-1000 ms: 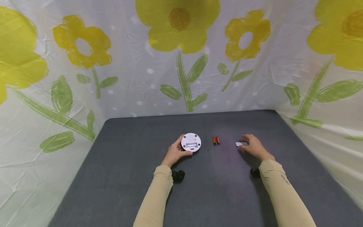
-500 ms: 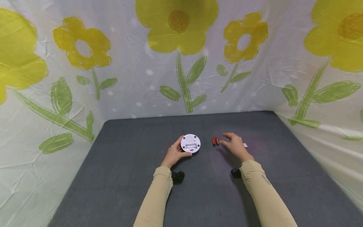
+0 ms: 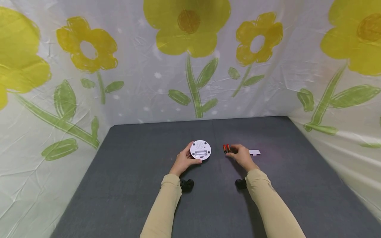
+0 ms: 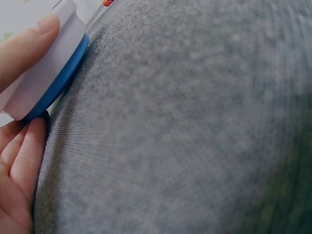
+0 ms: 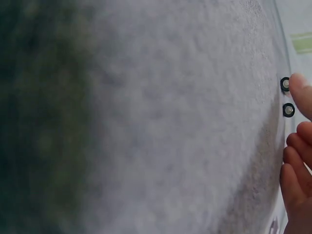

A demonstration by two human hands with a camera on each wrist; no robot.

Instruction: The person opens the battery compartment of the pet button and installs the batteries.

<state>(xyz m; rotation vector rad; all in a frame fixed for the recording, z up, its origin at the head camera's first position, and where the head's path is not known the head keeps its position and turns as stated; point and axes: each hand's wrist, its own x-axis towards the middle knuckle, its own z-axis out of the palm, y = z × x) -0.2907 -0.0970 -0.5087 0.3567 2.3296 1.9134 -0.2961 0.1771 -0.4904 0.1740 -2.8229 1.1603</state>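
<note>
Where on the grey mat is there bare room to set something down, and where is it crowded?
Bare grey mat lies between the floral backdrop and the objects, and along both side edges. It is crowded mid-mat: left hand on the round white device, right hand at the two batteries, white cover beside it.

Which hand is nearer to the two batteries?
Right. The right hand is right beside the batteries, its fingertips at them. The left hand is farther off on their other side, holding the round white device.
</note>
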